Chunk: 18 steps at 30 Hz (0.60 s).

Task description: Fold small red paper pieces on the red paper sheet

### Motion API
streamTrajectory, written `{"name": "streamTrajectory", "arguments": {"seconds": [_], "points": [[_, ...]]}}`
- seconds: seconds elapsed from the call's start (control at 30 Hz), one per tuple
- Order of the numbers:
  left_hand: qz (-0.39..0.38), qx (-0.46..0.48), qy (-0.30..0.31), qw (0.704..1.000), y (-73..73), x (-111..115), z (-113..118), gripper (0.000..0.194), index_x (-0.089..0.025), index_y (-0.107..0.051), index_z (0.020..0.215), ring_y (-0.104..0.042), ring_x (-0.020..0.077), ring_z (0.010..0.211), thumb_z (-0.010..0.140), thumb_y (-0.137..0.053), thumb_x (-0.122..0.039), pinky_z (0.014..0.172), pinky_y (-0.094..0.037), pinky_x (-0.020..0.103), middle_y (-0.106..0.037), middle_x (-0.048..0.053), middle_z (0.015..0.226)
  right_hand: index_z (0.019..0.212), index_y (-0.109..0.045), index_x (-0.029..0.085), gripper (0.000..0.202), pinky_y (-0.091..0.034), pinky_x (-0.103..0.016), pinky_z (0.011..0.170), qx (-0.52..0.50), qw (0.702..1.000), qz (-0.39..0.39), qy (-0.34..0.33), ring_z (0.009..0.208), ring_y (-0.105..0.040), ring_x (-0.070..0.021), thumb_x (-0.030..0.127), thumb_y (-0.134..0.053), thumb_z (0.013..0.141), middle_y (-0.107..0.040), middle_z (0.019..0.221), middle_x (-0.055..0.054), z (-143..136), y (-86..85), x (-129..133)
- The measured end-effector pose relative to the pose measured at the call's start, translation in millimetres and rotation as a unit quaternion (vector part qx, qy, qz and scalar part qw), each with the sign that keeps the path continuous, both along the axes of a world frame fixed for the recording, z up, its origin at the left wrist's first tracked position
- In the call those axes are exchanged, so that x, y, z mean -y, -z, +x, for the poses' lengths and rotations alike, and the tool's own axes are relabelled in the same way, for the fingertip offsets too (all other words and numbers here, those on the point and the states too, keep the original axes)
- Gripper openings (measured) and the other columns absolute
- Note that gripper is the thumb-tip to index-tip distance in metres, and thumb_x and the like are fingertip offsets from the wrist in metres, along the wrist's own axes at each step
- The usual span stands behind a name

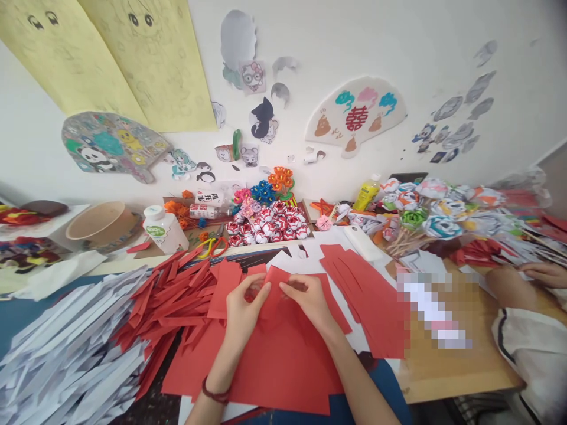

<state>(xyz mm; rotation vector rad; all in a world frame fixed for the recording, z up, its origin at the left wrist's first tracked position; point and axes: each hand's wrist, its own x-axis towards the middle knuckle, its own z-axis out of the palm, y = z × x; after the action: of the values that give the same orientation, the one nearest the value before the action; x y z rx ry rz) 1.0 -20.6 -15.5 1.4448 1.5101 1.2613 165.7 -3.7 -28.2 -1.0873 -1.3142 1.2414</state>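
A folded piece of red paper (275,289) is held up between my two hands. My left hand (245,304) pinches its left side, thumb in front. On its right, the thumb and fingertips of my right hand (309,300) grip the upper edge. Beneath them lie large red paper sheets (279,372). To the left of my left hand is a heap of folded red paper strips (177,295), and beyond it a larger pile of folded white paper strips (75,342). Flat red strips (367,301) lie to the right on white paper.
Behind my hands stand red-and-white paper flowers (270,224), scissors (213,247), a white bottle (165,229) and a yellow bottle (367,193). More paper flowers (436,206) are at the back right. Another person's sleeve (534,348) and hand (547,275) are at the right.
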Motion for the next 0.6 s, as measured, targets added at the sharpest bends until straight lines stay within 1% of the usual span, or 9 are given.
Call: {"name": "streamTrajectory", "arguments": {"seconds": [0.07, 0.13, 0.4, 0.6], "points": [[-0.007, 0.026, 0.006, 1.000, 0.1, -0.2, 0.3, 0.030, -0.017, -0.068, 0.097, -0.062, 0.0157, 0.076, 0.078, -0.066, -0.040, 0.069, -0.049, 0.023, -0.071, 0.003, 0.084, 0.075, -0.070, 0.017, 0.024, -0.051, -0.029, 0.066, -0.022, 1.000, -0.016, 0.001, 0.068, -0.063, -0.0184, 0.041, -0.069, 0.077, -0.067, 0.072, -0.004, -0.7, -1.1, 0.8], [-0.011, 0.043, 0.008, 0.999, 0.0, -0.3, 0.6, 0.030, -0.017, -0.068, 0.097, -0.063, 0.0158, 0.076, 0.078, -0.066, -0.040, 0.070, -0.049, 0.023, -0.071, 0.004, 0.085, 0.078, -0.071, 0.017, 0.025, -0.052, -0.030, 0.066, -0.032, 0.999, -0.028, 0.000, 0.068, -0.064, -0.0190, 0.042, -0.069, 0.076, -0.068, 0.074, -0.004, -1.1, -2.7, 1.9], [-0.001, 0.069, -0.004, 0.998, 6.0, -1.5, 0.4, 0.030, -0.017, -0.068, 0.094, -0.062, 0.0146, 0.071, 0.075, -0.069, -0.039, 0.069, -0.050, 0.024, -0.070, 0.003, 0.082, 0.070, -0.069, 0.018, 0.023, -0.051, -0.029, 0.065, -0.042, 0.999, -0.023, -0.025, 0.065, -0.063, -0.0175, 0.039, -0.068, 0.079, -0.066, 0.067, -0.002, -0.1, -6.9, 3.1], [-0.004, 0.082, -0.002, 0.997, 5.0, -1.0, 1.4, 0.029, -0.017, -0.068, 0.095, -0.061, 0.0141, 0.072, 0.075, -0.070, -0.037, 0.070, -0.050, 0.024, -0.070, 0.004, 0.084, 0.068, -0.068, 0.018, 0.022, -0.051, -0.028, 0.065, -0.056, 0.998, -0.030, -0.030, 0.065, -0.062, -0.0169, 0.037, -0.069, 0.077, -0.064, 0.067, -0.001, 0.5, -7.9, 3.2]]}}
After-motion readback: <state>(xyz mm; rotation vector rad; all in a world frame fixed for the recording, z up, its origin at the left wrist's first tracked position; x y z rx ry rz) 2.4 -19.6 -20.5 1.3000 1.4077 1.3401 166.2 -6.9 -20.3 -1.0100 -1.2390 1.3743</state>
